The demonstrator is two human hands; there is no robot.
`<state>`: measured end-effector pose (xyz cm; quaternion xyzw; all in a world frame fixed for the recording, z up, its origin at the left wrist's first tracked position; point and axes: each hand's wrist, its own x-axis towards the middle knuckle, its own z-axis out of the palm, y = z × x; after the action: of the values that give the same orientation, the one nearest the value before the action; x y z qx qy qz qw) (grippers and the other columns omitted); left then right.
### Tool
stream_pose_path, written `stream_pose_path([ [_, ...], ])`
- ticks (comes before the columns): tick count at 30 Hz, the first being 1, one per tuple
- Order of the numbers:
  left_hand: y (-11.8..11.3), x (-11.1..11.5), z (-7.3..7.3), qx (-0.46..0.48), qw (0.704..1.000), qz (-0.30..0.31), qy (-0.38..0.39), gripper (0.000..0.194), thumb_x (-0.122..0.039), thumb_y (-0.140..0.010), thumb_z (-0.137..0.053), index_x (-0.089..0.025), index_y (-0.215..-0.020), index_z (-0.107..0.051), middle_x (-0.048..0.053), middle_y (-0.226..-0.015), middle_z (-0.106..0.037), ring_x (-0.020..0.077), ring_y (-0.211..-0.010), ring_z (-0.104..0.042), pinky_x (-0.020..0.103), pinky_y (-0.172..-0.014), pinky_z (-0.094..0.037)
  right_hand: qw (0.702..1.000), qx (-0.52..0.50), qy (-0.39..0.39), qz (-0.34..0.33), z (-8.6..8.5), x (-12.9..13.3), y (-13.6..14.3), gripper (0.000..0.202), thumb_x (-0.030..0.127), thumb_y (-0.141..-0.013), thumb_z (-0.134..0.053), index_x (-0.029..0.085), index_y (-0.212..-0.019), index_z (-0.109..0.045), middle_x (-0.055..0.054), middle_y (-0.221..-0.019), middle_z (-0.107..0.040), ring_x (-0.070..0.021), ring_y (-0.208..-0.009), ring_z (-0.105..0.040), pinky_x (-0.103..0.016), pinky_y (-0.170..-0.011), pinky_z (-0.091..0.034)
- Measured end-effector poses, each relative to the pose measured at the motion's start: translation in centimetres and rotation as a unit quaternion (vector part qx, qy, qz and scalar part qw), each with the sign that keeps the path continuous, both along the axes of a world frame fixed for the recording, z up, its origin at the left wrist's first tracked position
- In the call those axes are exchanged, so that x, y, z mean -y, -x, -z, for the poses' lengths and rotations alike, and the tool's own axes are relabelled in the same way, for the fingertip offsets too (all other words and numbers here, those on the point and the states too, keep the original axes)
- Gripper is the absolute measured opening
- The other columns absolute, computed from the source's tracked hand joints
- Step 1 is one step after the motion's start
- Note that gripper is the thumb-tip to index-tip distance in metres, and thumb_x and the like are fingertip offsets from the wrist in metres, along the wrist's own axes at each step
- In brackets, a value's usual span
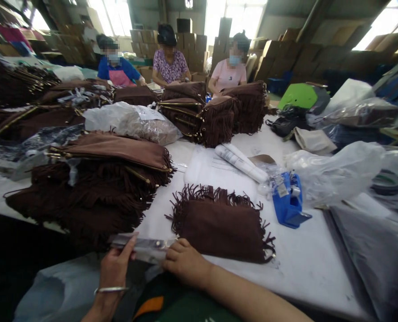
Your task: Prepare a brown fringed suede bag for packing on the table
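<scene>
L hand point(116, 266) and R hand point(184, 263) both pinching clear plastic strip point(143, 247) at near table edge point(306, 264), w/ brown fringed pouch point(221, 223) just beyond. Blue tape dispenser point(288, 201) to right of pouch.

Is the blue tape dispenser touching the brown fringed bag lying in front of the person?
Apart. The head view shows bare white table between the tape dispenser and the fringed bag.

Both forearms run out of the frame's bottom edge. The clear strip point(141, 247) held at lower centre is too blurred to identify. The desk point(306, 264) is cut off at right, where grey sheets point(376, 250) smear. The stacked fringed bags point(95, 192) hide their lower layers.
</scene>
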<state>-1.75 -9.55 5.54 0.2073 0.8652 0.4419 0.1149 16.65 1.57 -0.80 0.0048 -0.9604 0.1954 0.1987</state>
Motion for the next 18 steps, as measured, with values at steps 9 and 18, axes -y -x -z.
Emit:
stream_pose_path([
  [9, -5.9, -7.3, -3.8, 0.060, 0.980, 0.167, -0.094, 0.047, -0.048, -0.073, -0.067, -0.015, -0.106, -0.065, -0.004, -0.059, -0.053, 0.0110, -0.058, -0.049, 0.023, -0.060, -0.041, 0.978, -0.061, 0.175, 0.099, -0.6, -3.2, -8.9, 0.031, 0.007, -0.081, -0.047, 0.024, -0.103, -0.060, -0.002, -0.114, -0.061, -0.0160, -0.122, -0.042, -0.035, -0.101, -0.032],
  [18, -6.1, -7.1, -0.9, 0.028, 0.936, 0.348, 0.040, 0.040, -0.048, -0.079, -0.057, -0.017, -0.104, -0.061, 0.006, -0.091, -0.066, 0.0212, -0.083, -0.063, 0.034, -0.081, -0.049, 0.990, -0.027, 0.076, 0.113, 1.7, -1.3, -4.4, 0.018, 0.030, -0.094, -0.046, 0.023, -0.102, -0.060, -0.001, -0.120, -0.060, -0.0175, -0.113, -0.046, -0.035, -0.089, -0.034],
])
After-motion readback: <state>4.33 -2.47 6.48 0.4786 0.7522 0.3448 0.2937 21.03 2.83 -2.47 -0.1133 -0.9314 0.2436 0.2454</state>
